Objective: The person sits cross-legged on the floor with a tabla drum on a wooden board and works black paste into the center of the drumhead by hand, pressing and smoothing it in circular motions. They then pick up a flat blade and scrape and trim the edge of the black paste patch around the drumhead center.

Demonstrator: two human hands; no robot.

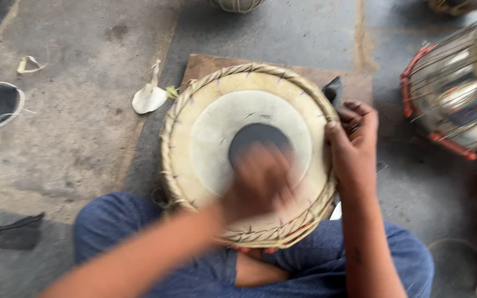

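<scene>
Drum (pixel 205 132) sits at frame centre, head facing up, between my knees on a wooden board (pixel 200 65). My right hand (pixel 354 140) clamps its braided rim at the right edge. My left hand (pixel 258 182), blurred, lies over the black centre patch (pixel 258 135); its grip I cannot tell.

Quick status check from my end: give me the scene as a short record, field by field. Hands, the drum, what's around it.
drum: round hand drum, pale skin head with a dark centre patch, woven strap rim, standing between the seated person's knees
left hand: left hand blurred in motion over the dark patch; whether it touches or holds anything cannot be told
right hand: right hand gripping the drum's right rim, fingers curled over the edge
under drum: wooden board
nearby: second drum lying on its side at right
floor: scraps on concrete at left
</scene>
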